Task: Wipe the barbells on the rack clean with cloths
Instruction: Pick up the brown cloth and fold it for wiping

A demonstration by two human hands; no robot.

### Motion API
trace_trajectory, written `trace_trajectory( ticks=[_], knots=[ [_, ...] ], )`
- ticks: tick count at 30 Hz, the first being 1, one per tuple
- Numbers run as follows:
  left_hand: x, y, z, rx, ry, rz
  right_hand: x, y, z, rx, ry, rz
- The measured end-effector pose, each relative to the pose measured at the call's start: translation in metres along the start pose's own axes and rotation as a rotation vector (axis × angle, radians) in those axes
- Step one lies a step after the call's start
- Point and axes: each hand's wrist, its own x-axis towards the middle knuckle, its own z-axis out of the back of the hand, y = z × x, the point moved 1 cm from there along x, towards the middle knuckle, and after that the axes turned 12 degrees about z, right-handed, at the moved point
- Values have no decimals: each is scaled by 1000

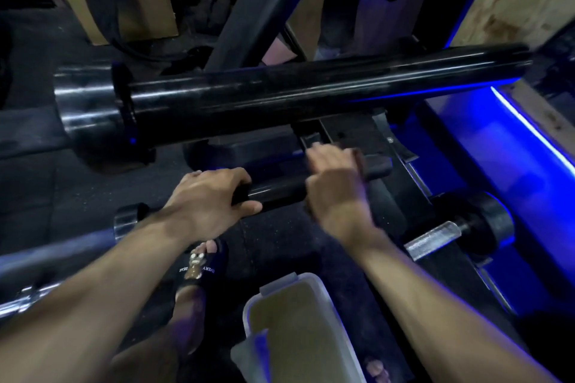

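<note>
My left hand [207, 196] was curled around the black sleeve of the lower barbell [277, 193], with the thumb under it and the fingers over the top, so it held the bar firmly. My right hand [334, 186] was just beside it, toward 3 o'clock on the same sleeve, and its fingers were also closed around the bar. This hand was blurred, and I could not tell if there was a cloth inside it. The sleeve showed between my two hands, and its end came out past my right hand toward 2 o'clock.

Above my hands, at 12 o'clock, the thick black sleeve of the upper barbell [311, 87] lay across the view, from its wide collar at 9 o'clock to its end at 2 o'clock. Blue light was reflected on its lower edge.

At 6 o'clock, near my legs, stood a white plastic container [323, 292] with something tan inside, and a pale cloth [249, 354] hung at its near left corner. My foot in a black sandal [202, 267] was on the dark floor between my forearms. At 4 o'clock a dumbbell [466, 227] with a shiny handle lay beside the blue-lit frame of the rack [513, 146].
</note>
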Motion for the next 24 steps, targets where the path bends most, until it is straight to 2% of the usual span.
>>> trace_trajectory(
  ticks=[2, 4, 5, 7, 9, 11, 13, 15, 17, 18, 19, 20, 24],
  knots=[
    [0, 0, 0, 3, -17, -7, -10, 9, -2, 33, -73, 153],
    [-1, 0, -1, -8, -20, -11, -10, -18, -5, -22, -75, 124],
    [-2, 1, -1, -16, -20, -11, -7, -36, -5, -61, -65, 57],
    [-3, 2, 0, -17, -17, -13, -5, -74, -3, -18, -55, -231],
    [-2, 1, 0, -12, -17, -17, -7, -91, -5, 46, -71, -408],
    [0, -1, 0, -16, -21, -12, -4, -82, -7, 75, -91, -467],
    [1, -2, -1, -12, -28, -17, 1, -50, -4, 80, -96, -345],
    [2, -1, -3, -13, -41, -21, 3, -11, -5, 70, -58, -71],
    [2, -1, -4, -24, -62, -29, 1, 0, -2, 102, 8, 101],
    [2, 0, -5, -27, -70, -31, 2, -6, 2, 84, -10, 134],
    [3, 1, -5, -26, -78, -34, 4, -19, -1, 69, -17, 109],
    [3, 2, -6, -23, -83, -37, 7, -37, -6, 40, -94, 63],
    [3, -2, -8, 20, -116, -54, 13, -86, 2, 182, -61, -371]
  ],
)
